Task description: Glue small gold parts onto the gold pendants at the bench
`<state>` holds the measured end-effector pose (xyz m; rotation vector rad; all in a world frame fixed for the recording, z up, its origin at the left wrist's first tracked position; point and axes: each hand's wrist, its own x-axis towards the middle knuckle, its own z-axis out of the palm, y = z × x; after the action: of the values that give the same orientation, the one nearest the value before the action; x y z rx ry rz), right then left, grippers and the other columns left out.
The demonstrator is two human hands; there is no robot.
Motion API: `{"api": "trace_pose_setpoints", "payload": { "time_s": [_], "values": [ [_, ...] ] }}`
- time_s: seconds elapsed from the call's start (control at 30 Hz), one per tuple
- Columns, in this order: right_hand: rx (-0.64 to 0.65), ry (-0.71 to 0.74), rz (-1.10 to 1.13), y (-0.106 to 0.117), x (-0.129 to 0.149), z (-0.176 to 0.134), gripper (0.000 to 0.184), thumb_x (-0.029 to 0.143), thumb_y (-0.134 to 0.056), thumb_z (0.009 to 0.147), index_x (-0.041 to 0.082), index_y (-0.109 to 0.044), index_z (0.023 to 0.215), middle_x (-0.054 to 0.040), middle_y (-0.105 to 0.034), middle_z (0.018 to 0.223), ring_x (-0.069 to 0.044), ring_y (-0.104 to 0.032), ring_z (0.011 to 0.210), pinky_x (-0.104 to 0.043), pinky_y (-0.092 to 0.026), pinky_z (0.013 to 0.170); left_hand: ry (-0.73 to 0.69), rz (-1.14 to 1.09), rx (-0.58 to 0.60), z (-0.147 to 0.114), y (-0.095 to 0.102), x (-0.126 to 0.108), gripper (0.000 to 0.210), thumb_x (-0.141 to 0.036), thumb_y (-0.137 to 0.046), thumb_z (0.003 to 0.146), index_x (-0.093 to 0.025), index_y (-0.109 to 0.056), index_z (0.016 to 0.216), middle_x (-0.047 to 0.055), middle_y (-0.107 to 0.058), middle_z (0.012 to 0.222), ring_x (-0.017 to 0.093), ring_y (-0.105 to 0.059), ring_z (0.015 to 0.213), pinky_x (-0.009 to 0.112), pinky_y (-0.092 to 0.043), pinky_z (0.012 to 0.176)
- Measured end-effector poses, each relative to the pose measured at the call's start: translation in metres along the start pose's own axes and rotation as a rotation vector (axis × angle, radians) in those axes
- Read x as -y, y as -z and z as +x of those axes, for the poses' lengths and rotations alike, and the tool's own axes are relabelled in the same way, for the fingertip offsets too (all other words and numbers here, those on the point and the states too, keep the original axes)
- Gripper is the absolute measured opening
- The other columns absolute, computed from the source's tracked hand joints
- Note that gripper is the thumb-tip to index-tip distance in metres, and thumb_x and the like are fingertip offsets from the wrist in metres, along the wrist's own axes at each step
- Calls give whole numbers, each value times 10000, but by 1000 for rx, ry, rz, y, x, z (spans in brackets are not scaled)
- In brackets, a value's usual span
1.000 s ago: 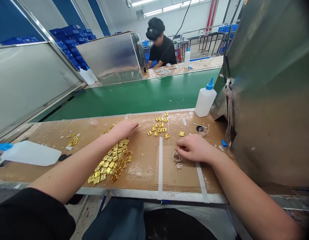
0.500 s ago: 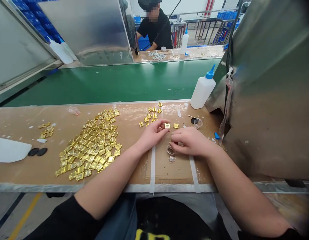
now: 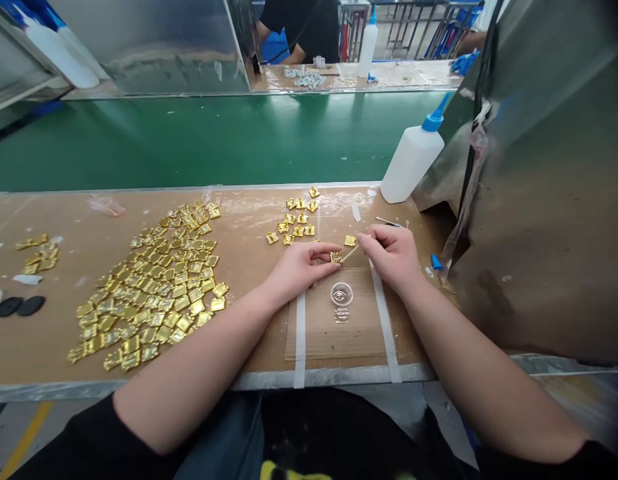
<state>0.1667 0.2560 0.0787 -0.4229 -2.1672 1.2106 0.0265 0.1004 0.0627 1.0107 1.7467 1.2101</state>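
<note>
Between the thumb and fingers of my left hand is a small square gold piece, its detailed face turned up. My right hand pinches a thin pale stick, whose tip meets or nearly meets that piece. Just below my hands, a small round transparent cup sits on a taped cardboard pad. In front of the cup lies a small transparent ribbed bit. A lone gold piece rests between my hands, slightly farther away.
A large pile of gold pieces spreads at the left; a smaller group lies beyond my left hand. A white blue-tipped bottle stands back right, by a metal panel. Across the green surface sits a person.
My right hand has moved from the cup up to the gold piece, and the stick now shows in it. My left hand still holds the gold piece. The view has tipped down.
</note>
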Motion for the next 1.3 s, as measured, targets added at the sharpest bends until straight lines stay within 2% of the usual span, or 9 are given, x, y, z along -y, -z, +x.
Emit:
{"api": "trace_pose_setpoints", "payload": {
  "time_s": [0.07, 0.47, 0.63, 0.87, 1.0, 1.07, 1.2, 1.3],
  "values": [
    [-56, -9, -25, -2, -3, 2, 393, 285, -598, 895, 216, -387, 571, 50, -333, 566, -108, -318, 562, -286, -240, 556, 16, 9, -3, 0, 0, 0, 401, -330, -796, 874, -213, -762, 1256, 29, -754, 856, 66, -491, 488, 209, -383, 454],
    [23, 10, -135, -8, -7, 0, 430, 301, -608, 931, 208, -376, 581, 52, -335, 576, -105, -321, 576, -290, -252, 577, -88, 77, -22, 4, 1, 6, 361, -325, -810, 865, -201, -788, 1204, 44, -791, 907, 128, -634, 656, 256, -523, 594],
    [43, 10, -158, -7, -7, 1, 440, 316, -607, 931, 210, -367, 577, 49, -323, 574, -105, -315, 575, -287, -254, 575, -70, 51, -22, 2, 0, 3, 347, -311, -808, 868, -191, -789, 1193, 44, -789, 895, 128, -635, 649, 265, -537, 613],
    [9, 52, -207, -7, -5, 1, 426, 261, -605, 898, 214, -336, 571, 52, -302, 562, -105, -298, 561, -293, -242, 571, -72, 95, -27, 0, 0, -3, 336, -313, -803, 870, -183, -792, 1180, 48, -784, 903, 125, -628, 654, 256, -520, 605],
    [-27, 98, -159, -1, 2, -2, 424, 282, -585, 907, 227, -318, 582, 46, -300, 565, -112, -289, 554, -301, -242, 567, -68, 76, -21, 1, 0, -3, 329, -300, -801, 868, -169, -783, 1169, 43, -778, 878, 106, -587, 611, 242, -483, 572],
    [84, 168, -108, 4, 7, -4, 411, 306, -563, 922, 233, -326, 594, 41, -327, 565, -118, -302, 545, -306, -256, 565, -70, 69, -26, 1, 0, -2, 327, -298, -804, 862, -165, -780, 1159, 44, -775, 876, 103, -582, 611, 237, -474, 568],
    [491, 360, -107, 8, 13, -7, 379, 263, -549, 934, 229, -349, 613, 43, -370, 570, -117, -339, 539, -302, -291, 577, -89, 52, -41, 2, 1, 1, 315, -290, -801, 855, -154, -771, 1138, 50, -767, 883, 107, -599, 632, 238, -483, 581],
    [608, 418, -224, 7, 15, -7, 347, 200, -543, 922, 221, -364, 625, 38, -415, 595, -116, -372, 560, -302, -290, 595, -84, 27, -45, 2, 1, 1, 295, -243, -796, 846, -156, -758, 1125, 42, -757, 887, 114, -627, 672, 243, -512, 622]
  ]
}}
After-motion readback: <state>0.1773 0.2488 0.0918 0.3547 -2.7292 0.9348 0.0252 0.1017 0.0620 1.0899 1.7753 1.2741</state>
